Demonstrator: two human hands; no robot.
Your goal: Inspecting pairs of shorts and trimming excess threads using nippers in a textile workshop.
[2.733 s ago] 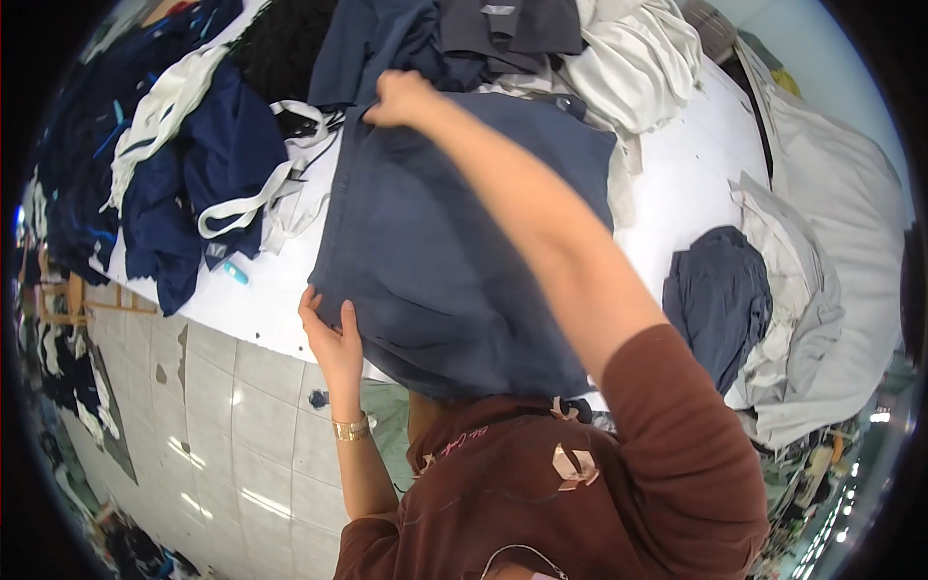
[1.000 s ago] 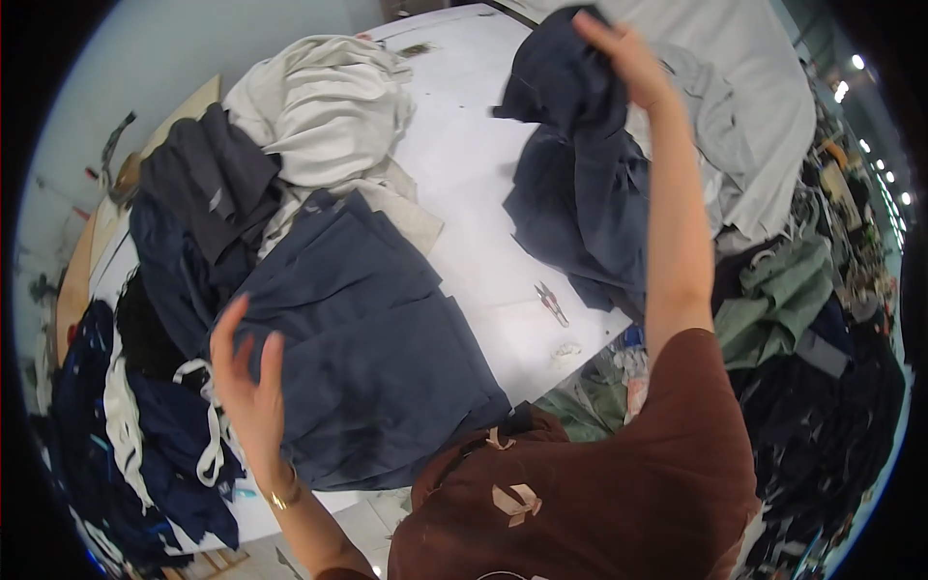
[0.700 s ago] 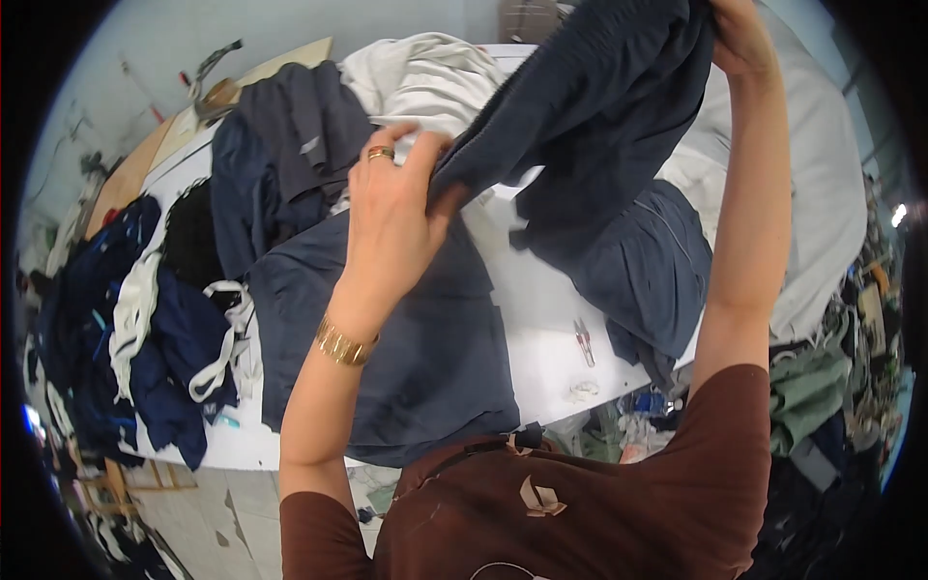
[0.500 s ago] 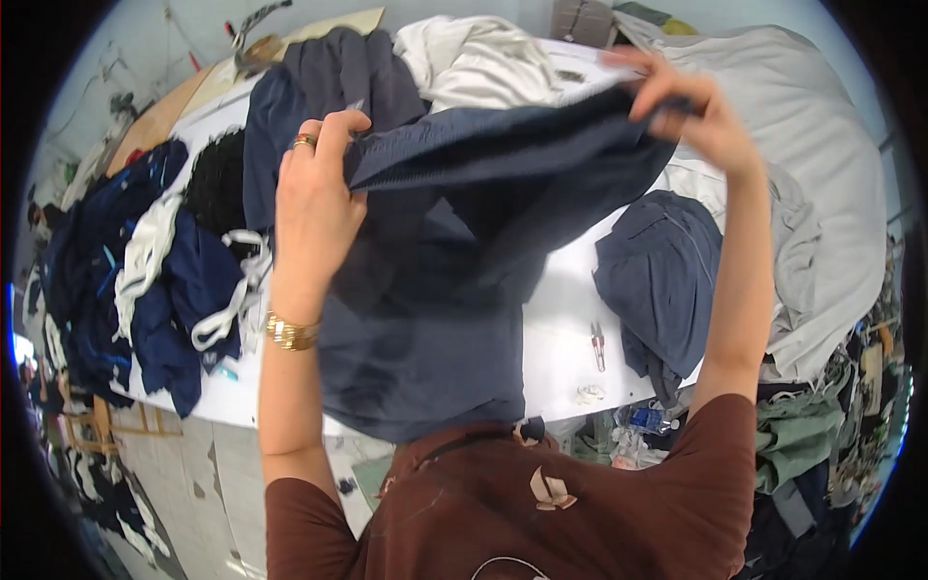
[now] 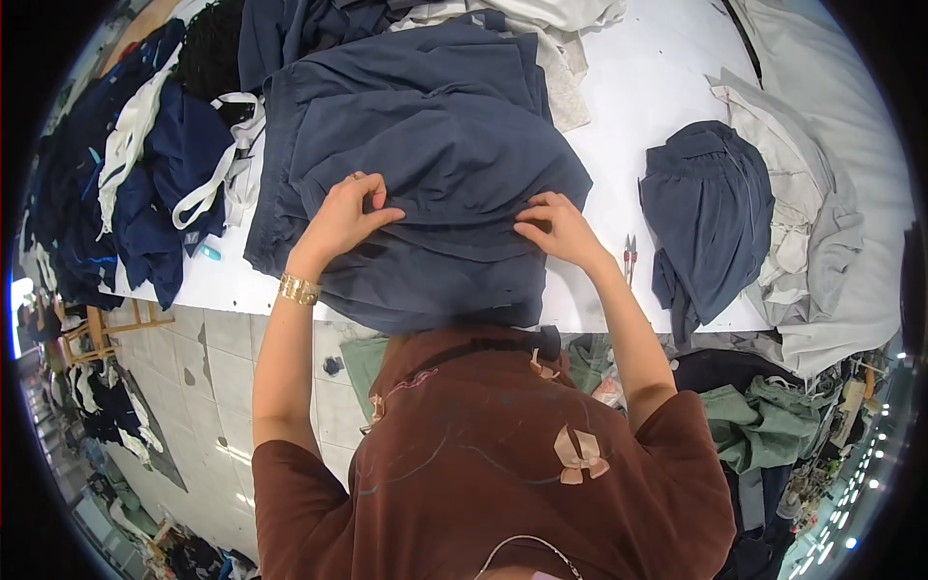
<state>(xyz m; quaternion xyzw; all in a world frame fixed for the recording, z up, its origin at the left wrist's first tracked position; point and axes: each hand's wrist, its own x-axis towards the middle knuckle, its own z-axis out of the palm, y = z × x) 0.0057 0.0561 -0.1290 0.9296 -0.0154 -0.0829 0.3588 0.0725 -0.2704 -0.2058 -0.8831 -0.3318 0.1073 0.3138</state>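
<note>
Dark blue-grey pants (image 5: pixel 416 145) lie spread in loose folds on the table in front of me, over more cloth of the same colour. My left hand (image 5: pixel 346 217) rests on their near part, with fingers curled and the thumb pressed to the cloth along a crosswise fold. At the other end of that fold, my right hand (image 5: pixel 559 230) pinches the fabric between thumb and fingers. The fingertips of both hands are partly lost in the folds. A gathered edge runs down the left side of the cloth.
Right of my right hand, small thread snips (image 5: pixel 630 259) lie on the white table (image 5: pixel 623 116). Beyond them sits a bunched dark blue-grey garment (image 5: pixel 710 213) beside pale grey cloth (image 5: pixel 831 222). Navy garments with white straps (image 5: pixel 208 198) are heaped at the left.
The pants, held up and stretched between my raised hands before, now lie on the table. Both hands have come down and closer together, onto the cloth.
</note>
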